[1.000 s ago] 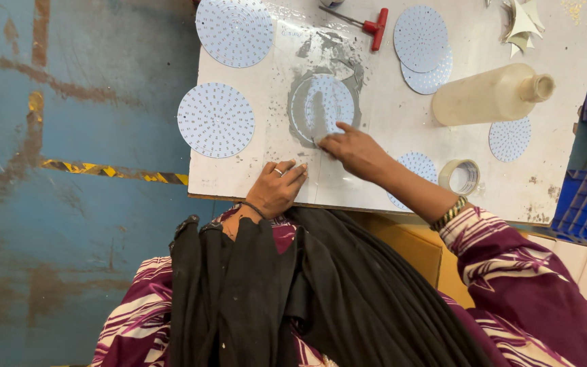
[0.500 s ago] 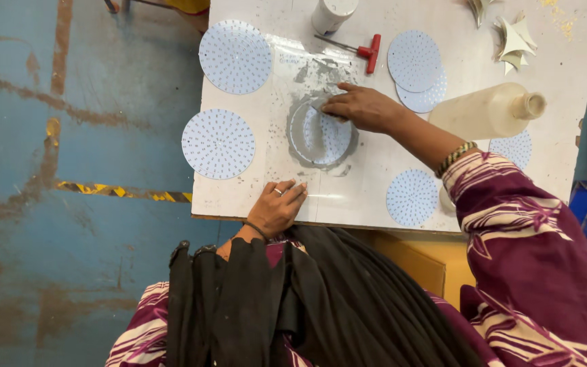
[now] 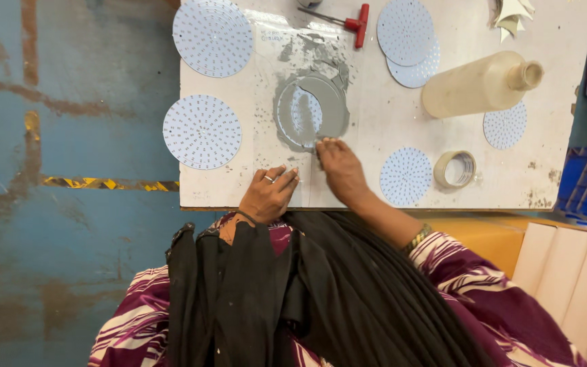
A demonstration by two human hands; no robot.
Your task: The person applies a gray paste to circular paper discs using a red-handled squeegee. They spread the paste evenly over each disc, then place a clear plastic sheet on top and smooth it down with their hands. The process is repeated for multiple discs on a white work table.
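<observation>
On the white table (image 3: 375, 136) the right hand (image 3: 340, 170) has its fingertips bunched close together at the 6 o'clock edge of a round dotted disc (image 3: 305, 112). The disc lies in a grey paste smear (image 3: 334, 102) a little left of the table's middle, and paste covers most of its rim. From this height I cannot tell whether the fingers pinch a thin tool or press the disc bare. The left hand (image 3: 270, 196) rests on the near table edge at about 7 o'clock from that disc, holding nothing, with its fingers loosely spread and lightly bent. The work looks like coating or lifting this 1 disc at its near edge. By my reading, a move from here wants a steady pull toward the body with the left hand bracing, and care to keep paste off the clean discs. 5 clean discs lie apart: 1 (image 3: 202, 131) at 9 o'clock, 1 (image 3: 212, 37) at 11 o'clock, a stacked pair (image 3: 405, 30) at 1 o'clock, and 1 (image 3: 405, 177) at 4 o'clock, just beside a tape roll (image 3: 455, 169). A cloudy plastic bottle (image 3: 477, 85) lies on its side at 3 o'clock, and a red-handled tool (image 3: 359, 18) sits at 12 o'clock.
</observation>
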